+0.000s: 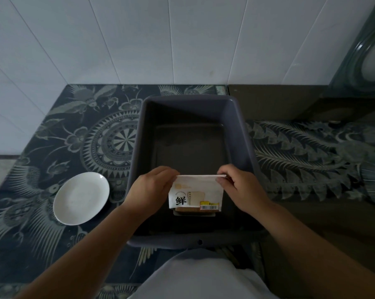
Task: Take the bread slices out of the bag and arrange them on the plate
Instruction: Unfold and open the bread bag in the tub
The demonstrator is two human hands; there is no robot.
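Note:
A white bread bag [195,194] with a black printed character and a barcode label stands upright in the near part of a grey plastic bin [139,134]. Brown bread [194,210] shows through the bag's clear bottom. My left hand [150,188] pinches the bag's sealed top edge at its left corner. My right hand [240,186] pinches the same edge at its right corner. The top strip looks flat and closed between my fingers. A round white plate [81,198] sits bare on the patterned counter, left of the bin.
The bin's far half holds nothing visible. A dark patterned cloth [301,152] covers the counter on both sides. A white tiled wall [139,39] rises behind. A greenish round-fronted appliance [368,61] stands at the far right.

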